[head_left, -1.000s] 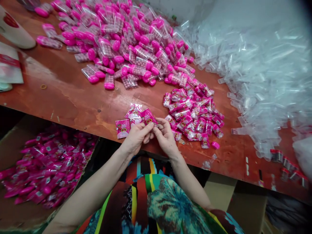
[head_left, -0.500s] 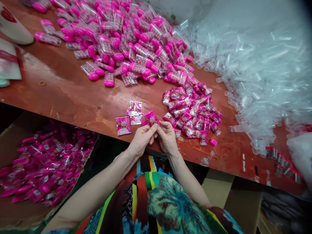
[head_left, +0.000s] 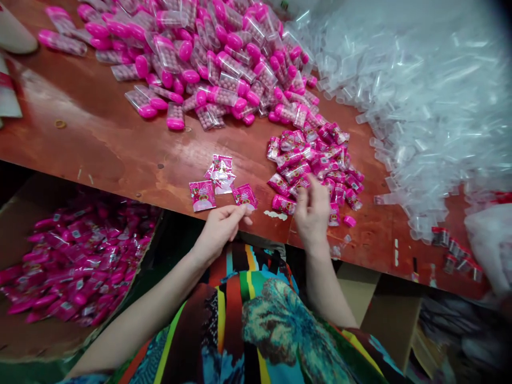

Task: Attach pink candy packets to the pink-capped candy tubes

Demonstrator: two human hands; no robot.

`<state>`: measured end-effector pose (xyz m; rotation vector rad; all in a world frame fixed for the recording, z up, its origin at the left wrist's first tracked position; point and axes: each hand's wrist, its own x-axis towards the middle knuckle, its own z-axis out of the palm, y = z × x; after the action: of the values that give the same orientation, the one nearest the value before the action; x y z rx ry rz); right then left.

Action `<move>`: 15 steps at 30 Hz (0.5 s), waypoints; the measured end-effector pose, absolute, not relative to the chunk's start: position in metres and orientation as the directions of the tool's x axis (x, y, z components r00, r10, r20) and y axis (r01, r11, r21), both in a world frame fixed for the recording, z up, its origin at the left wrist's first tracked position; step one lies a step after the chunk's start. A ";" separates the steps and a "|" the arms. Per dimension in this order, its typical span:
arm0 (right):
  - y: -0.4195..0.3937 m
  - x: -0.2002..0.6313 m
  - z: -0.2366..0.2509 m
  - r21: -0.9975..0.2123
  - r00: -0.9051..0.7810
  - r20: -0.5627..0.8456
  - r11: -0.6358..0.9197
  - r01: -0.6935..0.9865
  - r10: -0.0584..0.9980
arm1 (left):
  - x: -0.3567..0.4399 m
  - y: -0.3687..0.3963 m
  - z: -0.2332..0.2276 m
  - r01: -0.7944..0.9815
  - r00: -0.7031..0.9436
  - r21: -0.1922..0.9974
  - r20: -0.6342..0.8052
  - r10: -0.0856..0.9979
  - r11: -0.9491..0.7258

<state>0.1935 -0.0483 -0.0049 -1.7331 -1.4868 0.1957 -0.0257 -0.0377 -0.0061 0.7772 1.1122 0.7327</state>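
A small flat pink sachet [head_left: 245,196] is pinched at its lower edge by my left hand [head_left: 219,230], just over the table's front edge. Beside it lie another flat pink sachet [head_left: 202,196] and a few overlapping pink and silver sachets [head_left: 222,173]. My right hand [head_left: 314,216] reaches over the front of a heap of small pink wrapped packets [head_left: 298,157]. Its fingers are slightly curled and apart, somewhat blurred, with nothing visible in them. One pink packet [head_left: 283,204] lies just left of that hand.
Clear tubes with pink caps and pink beads [head_left: 224,80] are heaped at the back. Empty clear tubes [head_left: 424,122] cover the right side. A carton of pink packets [head_left: 80,266] stands lower left. Small red-capped pieces [head_left: 456,250] lie at the right, a pink cap [head_left: 349,221] nearer.
My right hand has let go of the sachet and moved right to the packet heap. My left hand has shifted slightly left, still with the sachet. The view has shifted a little.
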 end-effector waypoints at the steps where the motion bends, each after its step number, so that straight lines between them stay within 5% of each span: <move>1: -0.043 0.181 -0.010 -0.635 0.167 0.342 0.097 0.766 0.925 | -0.028 -0.036 -0.007 -0.126 0.254 0.842 -0.484 0.838 0.524; 4: -0.014 0.136 -0.027 -0.585 -0.012 0.251 0.161 0.795 0.968 | -0.032 -0.031 -0.005 -0.143 0.215 0.862 -0.453 0.865 0.487; 10: 0.053 0.076 -0.031 -0.262 -0.126 0.006 0.123 0.957 0.992 | -0.041 -0.024 0.005 -0.172 0.131 0.888 -0.409 0.903 0.427; 15: 0.062 0.072 -0.030 -0.167 -0.137 -0.009 0.133 0.977 0.991 | -0.050 -0.019 0.002 -0.192 0.091 0.893 -0.396 0.914 0.407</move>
<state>0.0722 0.0618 -0.0302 -1.9925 -2.2850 0.2014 -0.0500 -0.0188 0.0019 0.7789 1.1913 0.9593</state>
